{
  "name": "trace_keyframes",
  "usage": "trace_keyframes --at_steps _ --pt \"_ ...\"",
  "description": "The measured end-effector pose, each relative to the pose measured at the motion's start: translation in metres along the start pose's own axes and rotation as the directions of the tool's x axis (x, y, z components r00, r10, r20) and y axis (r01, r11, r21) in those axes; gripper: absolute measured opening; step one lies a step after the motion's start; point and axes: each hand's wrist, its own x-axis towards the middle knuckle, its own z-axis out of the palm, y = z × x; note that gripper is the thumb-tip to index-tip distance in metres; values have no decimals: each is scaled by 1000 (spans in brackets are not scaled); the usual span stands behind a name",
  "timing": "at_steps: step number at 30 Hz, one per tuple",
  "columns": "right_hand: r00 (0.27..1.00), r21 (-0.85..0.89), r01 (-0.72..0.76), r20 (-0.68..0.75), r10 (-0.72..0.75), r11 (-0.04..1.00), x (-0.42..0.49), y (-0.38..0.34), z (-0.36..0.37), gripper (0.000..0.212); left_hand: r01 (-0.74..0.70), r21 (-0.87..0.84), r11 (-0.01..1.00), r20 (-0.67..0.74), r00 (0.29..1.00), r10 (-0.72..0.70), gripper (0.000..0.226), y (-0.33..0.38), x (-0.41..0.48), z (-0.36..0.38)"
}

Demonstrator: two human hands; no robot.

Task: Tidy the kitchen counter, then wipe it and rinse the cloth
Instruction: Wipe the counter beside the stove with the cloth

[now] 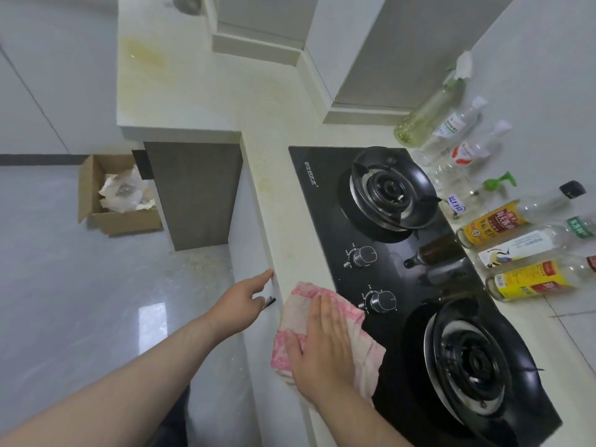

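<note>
While the right hand [322,346] is lying flat on top of the pink-and-white cloth [367,348], fingers straight and close together, it's pressing the thing down rather than grabbing it. The cloth is sitting crumpled at the front edge of the pale counter [274,130], and its far side is overlapping the black glass of the gas hob [325,221], just beside the nearer knob [382,300]. The left hand [240,301] is hanging out to the left of the cloth, apart from it, fingers stretched and loose, holding nothing. Its fingertips are reaching right up to the counter's front face, though whether they're actually touching it is hard to tell. Yellowish stains are showing on the counter further back. A row of bottles [503,227] is standing along the wall behind the hob, and a cardboard box [106,201] with crumpled stuff in it is sitting on the floor.
</note>
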Motion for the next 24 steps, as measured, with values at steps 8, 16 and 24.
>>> trace_keyframes --at_steps 8,16,24 --pt "981 -55 190 44 -187 980 43 9 -9 84 15 -63 998 -17 1000 -17 58 1 5 -5" --pt "966 -59 256 -7 -257 965 103 -7 -21 84 -31 17 999 -143 989 33 80 5 33 -30" --pt "965 -62 263 8 -263 963 130 -16 -27 82 -102 22 995 -140 985 104 88 25 61 -49"
